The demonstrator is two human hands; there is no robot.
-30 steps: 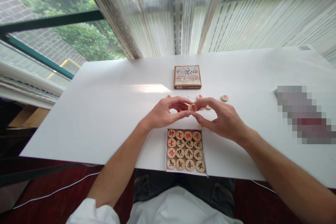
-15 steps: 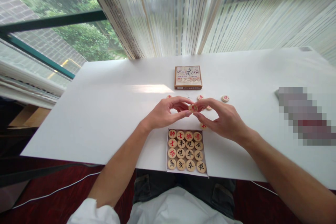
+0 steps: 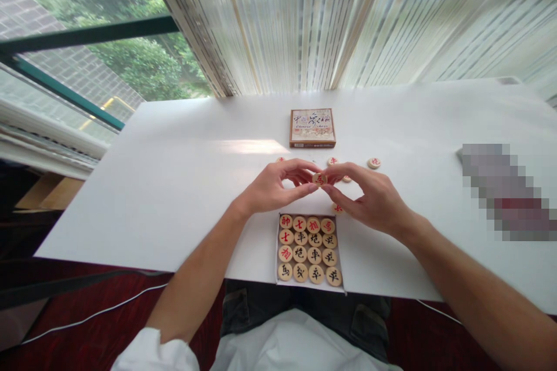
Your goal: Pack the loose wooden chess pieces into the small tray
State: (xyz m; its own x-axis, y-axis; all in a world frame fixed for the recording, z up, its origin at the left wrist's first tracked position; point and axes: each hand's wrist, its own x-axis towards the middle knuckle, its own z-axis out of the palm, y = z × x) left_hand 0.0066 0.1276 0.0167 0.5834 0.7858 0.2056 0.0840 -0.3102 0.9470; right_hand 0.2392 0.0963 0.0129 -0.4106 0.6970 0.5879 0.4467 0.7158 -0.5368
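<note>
A round wooden Chinese chess piece with a red character is pinched between both hands above the table. My left hand grips its left side with thumb and fingertips, and my right hand grips its right side the same way. Nearer to me lies an open white box tray, filled with rows of pieces marked in red or black. One red-marked piece lies on the table just beyond the tray, partly covered by my right hand. Another piece shows only in part behind that hand.
Behind my hands, the printed Chinese chess box lid rests on the white table. Loose red-marked pieces lie around it: one at left, one in the middle, one at right. A blurred-out object is on the right.
Both hands and the piece between them stay practically still. The pieces on the table and in the tray have not moved.
</note>
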